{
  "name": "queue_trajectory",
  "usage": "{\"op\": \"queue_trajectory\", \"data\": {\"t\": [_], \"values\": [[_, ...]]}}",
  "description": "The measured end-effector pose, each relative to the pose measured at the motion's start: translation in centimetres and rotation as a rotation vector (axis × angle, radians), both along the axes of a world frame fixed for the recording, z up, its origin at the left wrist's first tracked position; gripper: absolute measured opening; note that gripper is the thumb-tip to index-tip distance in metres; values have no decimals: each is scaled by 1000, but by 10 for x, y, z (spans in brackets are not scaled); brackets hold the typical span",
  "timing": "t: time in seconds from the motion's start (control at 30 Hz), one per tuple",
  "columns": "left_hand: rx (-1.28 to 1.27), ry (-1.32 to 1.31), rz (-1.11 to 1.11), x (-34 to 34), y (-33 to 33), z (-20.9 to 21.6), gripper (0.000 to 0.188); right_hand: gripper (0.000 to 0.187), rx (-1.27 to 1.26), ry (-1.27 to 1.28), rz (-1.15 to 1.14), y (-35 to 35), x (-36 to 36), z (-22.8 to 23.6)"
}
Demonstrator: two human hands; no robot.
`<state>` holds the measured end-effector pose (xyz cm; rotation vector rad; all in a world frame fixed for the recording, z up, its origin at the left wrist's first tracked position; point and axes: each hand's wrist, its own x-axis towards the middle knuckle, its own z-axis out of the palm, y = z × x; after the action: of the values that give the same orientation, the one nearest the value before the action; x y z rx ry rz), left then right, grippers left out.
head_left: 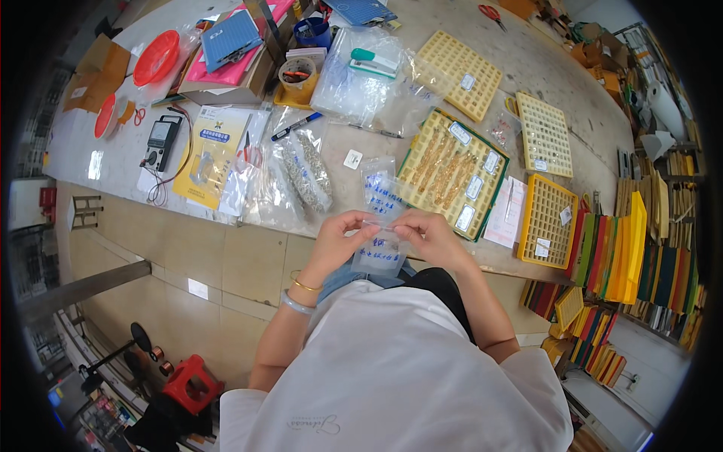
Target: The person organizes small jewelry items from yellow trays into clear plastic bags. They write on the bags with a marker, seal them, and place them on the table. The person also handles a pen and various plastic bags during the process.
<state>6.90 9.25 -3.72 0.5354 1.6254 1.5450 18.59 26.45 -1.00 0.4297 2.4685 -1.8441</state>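
At the table's near edge my left hand (339,239) and my right hand (433,237) face each other, thumbs and fingertips pinched together. Between them they grip the top of a small clear plastic bag (379,262) with blue handwriting, which hangs down in front of my lap. Just beyond my fingertips lies another small written plastic bag (382,194); whether the two are joined I cannot tell. Right of it, a gridded tray (422,154) in a green frame holds rows of small gold-coloured parts and white labels. Left of it is a clear bag (307,175) full of small silvery pieces.
Gridded yellow trays (548,222) stand at the right, above stacked coloured trays (602,252). A marker (296,126), a stapler (374,64) on plastic bags and a cup (298,77) are farther back. A multimeter (160,142) and yellow booklet (213,154) lie left.
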Motion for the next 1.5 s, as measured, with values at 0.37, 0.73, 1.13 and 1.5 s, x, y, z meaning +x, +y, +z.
{"op": "queue_trajectory", "data": {"t": [0.37, 0.73, 1.13, 1.5], "values": [[-77, -30, 153, 7, -5, -13, 14, 9, 27, -123, -120, 2, -1, 0], [-137, -11, 100, 12, -14, -8, 7, 8, 162, -30, -110, -7, 11, -5], [-48, 261, -141, 29, -15, -10, 8, 9, 254, 18, 163, -23, 22, -17], [-92, 518, -117, 34, -33, -9, 9, 14, 321, 35, 230, -20, 35, -17]]}}
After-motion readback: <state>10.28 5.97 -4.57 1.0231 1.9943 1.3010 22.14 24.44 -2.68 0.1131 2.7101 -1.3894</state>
